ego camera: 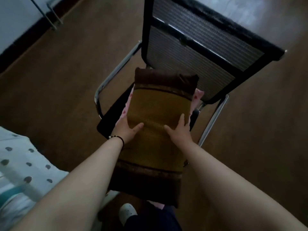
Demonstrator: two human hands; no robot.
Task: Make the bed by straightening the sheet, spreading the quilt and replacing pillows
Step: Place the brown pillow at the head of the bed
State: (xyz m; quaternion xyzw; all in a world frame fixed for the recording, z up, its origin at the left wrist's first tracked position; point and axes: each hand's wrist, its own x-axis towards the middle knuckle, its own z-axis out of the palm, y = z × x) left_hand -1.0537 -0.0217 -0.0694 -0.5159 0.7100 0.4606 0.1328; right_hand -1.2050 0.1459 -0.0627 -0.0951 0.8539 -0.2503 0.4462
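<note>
A long pillow (156, 104) with a mustard woven middle and dark brown ends lies lengthwise on the seat of a black mesh chair (200, 52). A pink patterned pillow (197, 97) lies under it, showing at both sides. My left hand (127, 129) grips the brown pillow's left edge, thumb on top, fingers hidden underneath. My right hand (179, 129) holds its right edge the same way, thumb spread across the top. A dark bracelet circles my left wrist.
The bed (18, 162), covered in pale fabric with grey dots, fills the lower left corner. Brown wooden floor (66, 72) surrounds the chair. Metal legs of some furniture (53, 19) stand at the upper left by a wall. My white slipper (127, 212) shows at the bottom.
</note>
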